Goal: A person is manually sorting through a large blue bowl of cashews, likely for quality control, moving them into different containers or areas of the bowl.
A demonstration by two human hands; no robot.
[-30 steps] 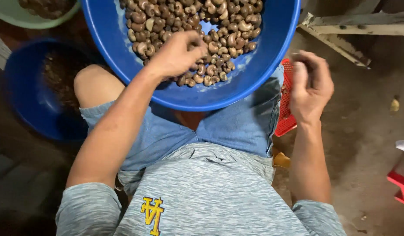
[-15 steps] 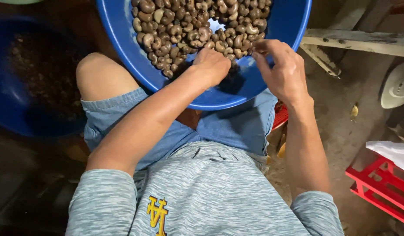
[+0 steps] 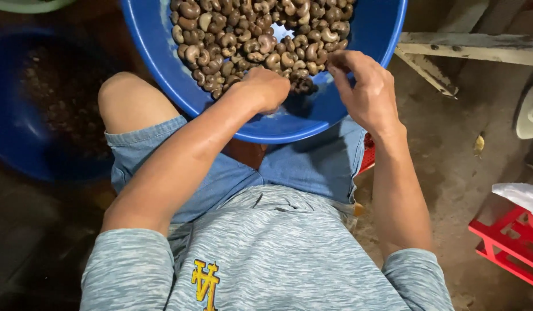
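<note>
Hands over blue basin (image 3: 162, 63) of cashews (image 3: 249, 34): left hand (image 3: 265, 87) fisted, right hand (image 3: 367, 92) fingers loosely curled.

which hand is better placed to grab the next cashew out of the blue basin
Probably the left hand: its curled fingers rest on the brown curved cashew nuts in the round blue plastic basin. The right hand hovers at the pile's edge, fingertips pinched together, seemingly occupied.

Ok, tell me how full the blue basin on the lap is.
Partly full: cashew nuts heap across the blue basin, bare wall nearest.
</note>
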